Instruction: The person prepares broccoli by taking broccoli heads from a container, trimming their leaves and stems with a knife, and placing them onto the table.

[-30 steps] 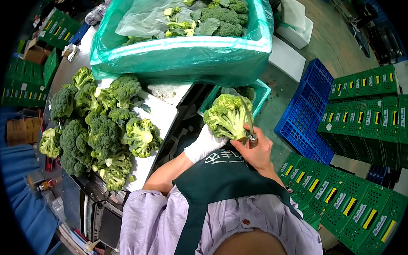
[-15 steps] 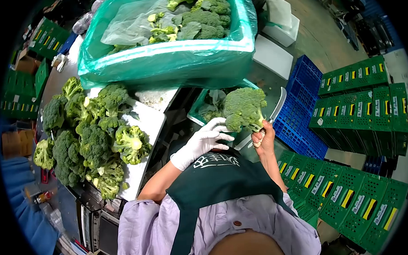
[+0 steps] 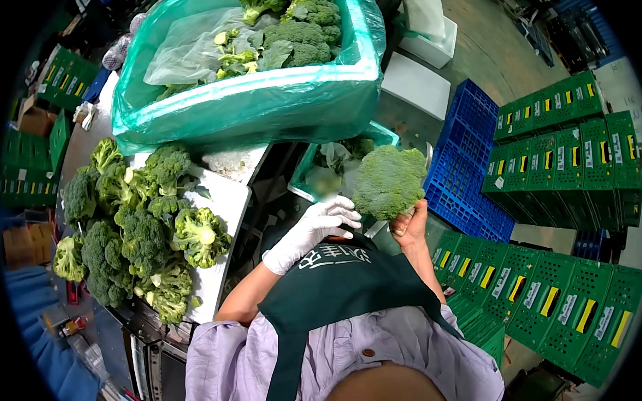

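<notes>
A broad green broccoli head (image 3: 387, 182) is held up in front of the apron, its dome toward me. My bare right hand (image 3: 411, 224) is closed at its lower right, around the stem side. Just past the head's right edge shows a thin strip of a knife blade (image 3: 430, 154); its handle is hidden. My left hand (image 3: 329, 220), in a white glove, is beside the head's lower left with bent fingers somewhat apart and nothing in them. Whether its fingertips touch the florets I cannot tell.
Several broccoli heads (image 3: 145, 238) are piled on a white board (image 3: 225, 197) at left. A foam box lined with green plastic (image 3: 254, 107) holds more broccoli. Below it stands a smaller lined box (image 3: 302, 180). Blue pallets (image 3: 468, 167) and stacked green crates (image 3: 560, 164) are at right.
The broccoli head has turned so its dome faces me, covering the stem and most of the knife. My left hand's fingers have drawn in slightly. The view has shifted a little.
</notes>
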`<move>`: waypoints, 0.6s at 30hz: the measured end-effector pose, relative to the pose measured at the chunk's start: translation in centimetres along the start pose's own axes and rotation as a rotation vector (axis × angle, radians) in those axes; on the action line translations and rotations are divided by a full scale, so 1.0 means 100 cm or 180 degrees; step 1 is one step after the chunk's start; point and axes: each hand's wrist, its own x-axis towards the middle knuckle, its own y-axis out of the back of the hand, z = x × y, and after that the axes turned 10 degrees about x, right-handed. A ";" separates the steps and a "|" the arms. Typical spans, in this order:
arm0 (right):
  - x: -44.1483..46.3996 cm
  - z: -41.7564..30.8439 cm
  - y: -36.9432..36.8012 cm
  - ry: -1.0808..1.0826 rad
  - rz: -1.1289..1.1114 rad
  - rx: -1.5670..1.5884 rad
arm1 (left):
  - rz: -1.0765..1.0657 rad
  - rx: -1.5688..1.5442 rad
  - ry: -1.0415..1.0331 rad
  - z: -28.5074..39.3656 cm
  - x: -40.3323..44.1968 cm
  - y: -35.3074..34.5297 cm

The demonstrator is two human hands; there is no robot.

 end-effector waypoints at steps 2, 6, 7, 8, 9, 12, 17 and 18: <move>0.000 -0.001 0.003 -0.0206 -0.0301 0.0161 | 0.0086 0.0125 -0.0076 0.000 -0.001 -0.003; 0.013 -0.008 0.011 -0.0022 0.0072 0.0168 | 0.0260 0.0150 -0.0026 -0.006 0.001 0.001; 0.023 -0.012 0.016 0.0183 0.0262 0.0085 | 0.0411 0.0253 0.0017 -0.003 0.001 0.001; 0.034 -0.016 0.019 0.0393 0.0439 0.0001 | 0.0563 0.0357 0.0050 0.000 0.001 -0.001; 0.044 -0.018 0.021 0.0797 0.1166 -0.0455 | 0.0676 0.0388 0.0066 0.003 0.000 -0.001; 0.064 -0.026 0.048 0.1330 0.1878 -0.1419 | 0.0905 0.0660 0.0133 -0.001 0.005 0.015; 0.051 -0.017 0.045 0.0638 0.1416 -0.1798 | 0.0885 0.1359 -0.0253 0.037 0.003 0.020; 0.048 -0.011 0.040 0.0602 0.1439 -0.1900 | 0.0807 0.1473 -0.0408 0.051 0.002 0.020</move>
